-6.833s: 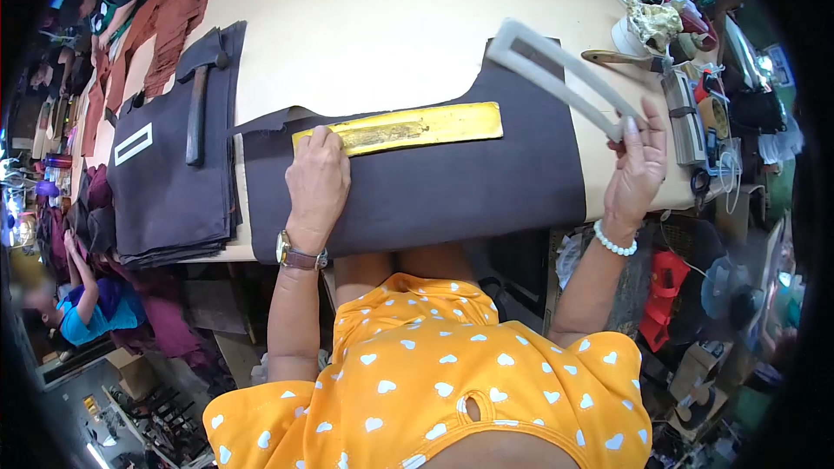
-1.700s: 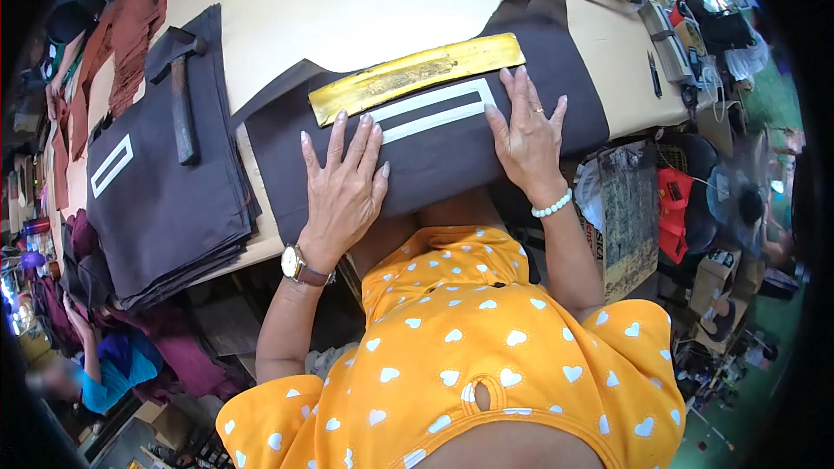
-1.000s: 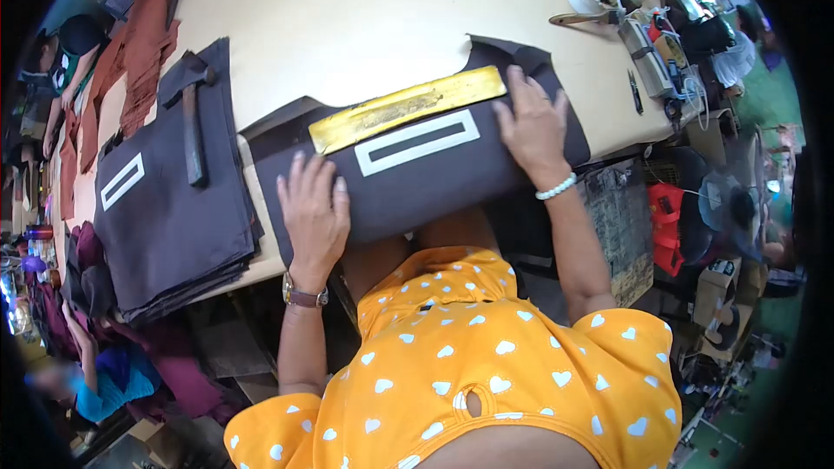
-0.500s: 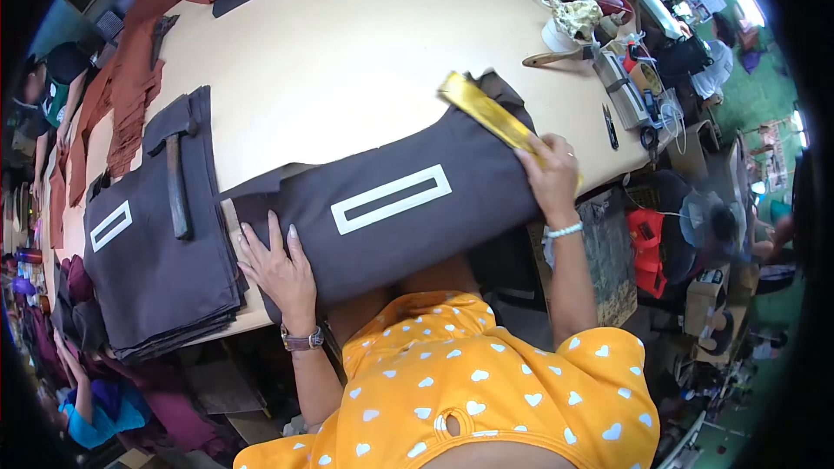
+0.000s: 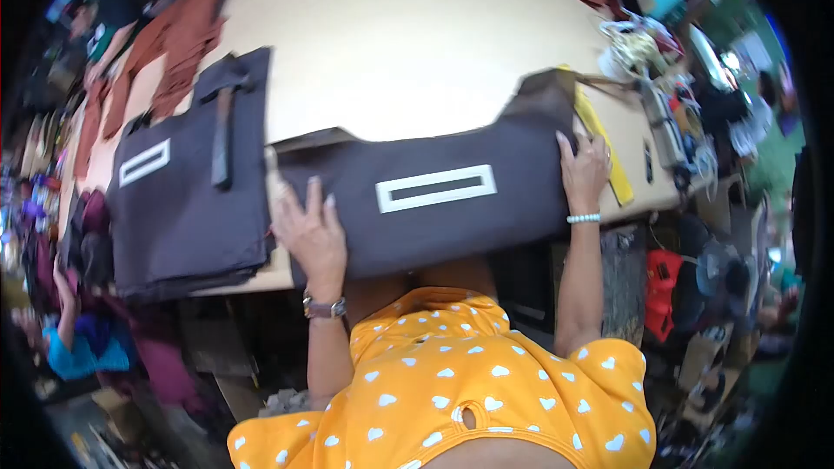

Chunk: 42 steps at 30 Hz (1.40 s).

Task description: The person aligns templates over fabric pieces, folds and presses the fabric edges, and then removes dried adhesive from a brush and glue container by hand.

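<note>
In front of me on the table lies a dark brown fabric piece with a white rectangular frame on it. My left hand rests on its left end, fingers spread. At the right end my right hand lies with fingers apart, touching the fabric edge. Right beside that hand a yellow strip, like a ruler, lies along the fabric's end, partly hidden by the hand. To the left is a stack of similar dark fabric pieces, with a hammer lying on top.
Rust-coloured fabric lies along the table's far left. A cluttered group of tools and cords stands at the right edge, with a red bag below. Another person's blue sleeve shows at lower left.
My right hand has let go of the yellow strip, which was held over the fabric's upper right corner and now lies along its right end. The view has shifted a little.
</note>
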Each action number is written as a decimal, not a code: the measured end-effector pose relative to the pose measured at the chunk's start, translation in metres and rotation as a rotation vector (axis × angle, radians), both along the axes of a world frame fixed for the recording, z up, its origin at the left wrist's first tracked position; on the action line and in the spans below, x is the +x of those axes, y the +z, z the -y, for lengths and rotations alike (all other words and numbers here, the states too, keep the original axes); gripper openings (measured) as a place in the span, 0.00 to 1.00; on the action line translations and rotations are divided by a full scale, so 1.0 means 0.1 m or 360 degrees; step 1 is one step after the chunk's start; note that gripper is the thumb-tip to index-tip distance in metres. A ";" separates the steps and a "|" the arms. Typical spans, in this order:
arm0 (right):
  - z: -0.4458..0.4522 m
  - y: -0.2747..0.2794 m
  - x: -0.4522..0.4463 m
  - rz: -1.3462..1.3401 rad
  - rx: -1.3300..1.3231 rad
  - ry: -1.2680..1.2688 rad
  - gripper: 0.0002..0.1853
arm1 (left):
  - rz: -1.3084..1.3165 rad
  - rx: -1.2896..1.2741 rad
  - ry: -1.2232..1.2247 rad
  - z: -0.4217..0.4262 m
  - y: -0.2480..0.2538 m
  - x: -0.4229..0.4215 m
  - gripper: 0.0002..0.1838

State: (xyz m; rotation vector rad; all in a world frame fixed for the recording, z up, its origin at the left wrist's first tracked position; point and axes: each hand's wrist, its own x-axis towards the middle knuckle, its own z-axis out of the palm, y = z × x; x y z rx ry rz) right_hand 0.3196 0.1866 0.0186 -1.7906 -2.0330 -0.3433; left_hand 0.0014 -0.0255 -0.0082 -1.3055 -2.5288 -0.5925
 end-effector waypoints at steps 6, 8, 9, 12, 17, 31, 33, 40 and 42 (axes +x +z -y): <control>-0.23 -0.28 0.01 -0.0361 -0.0029 0.0138 0.11 | 0.0469 0.0515 -0.0303 -0.03 0.05 -0.03 0.15; -0.21 -0.35 0.01 -0.0289 0.0188 0.0072 0.12 | 0.0769 0.0621 -0.0296 -0.01 0.23 -0.02 0.18; -0.18 -0.31 -0.02 -0.0224 0.0308 0.0012 0.12 | 0.0783 0.0652 -0.0325 0.00 0.28 -0.05 0.18; -0.13 -0.16 -0.11 -0.0351 -0.0179 -0.0029 0.14 | 0.0889 0.0618 -0.0417 0.04 0.29 -0.15 0.23; -0.28 -0.35 -0.07 -0.0610 0.0039 0.0164 0.13 | 0.0946 0.0672 -0.0414 0.08 0.39 -0.25 0.25; 0.34 0.33 -3.21 -0.1481 -0.0025 0.1621 0.21 | -0.0700 0.0153 0.0310 0.87 1.29 -3.19 0.31; 0.45 0.29 -3.64 -0.1352 0.0074 0.1645 0.27 | -0.0824 0.0061 0.0425 0.99 1.37 -3.58 0.32; 0.55 0.17 -4.61 -0.1139 -0.0449 0.1758 0.39 | -0.0611 -0.0529 0.1056 1.01 1.39 -4.36 0.44; 0.55 0.11 -4.72 -0.0996 -0.0534 0.1704 0.39 | -0.0524 -0.0352 0.1123 0.86 1.26 -4.28 0.45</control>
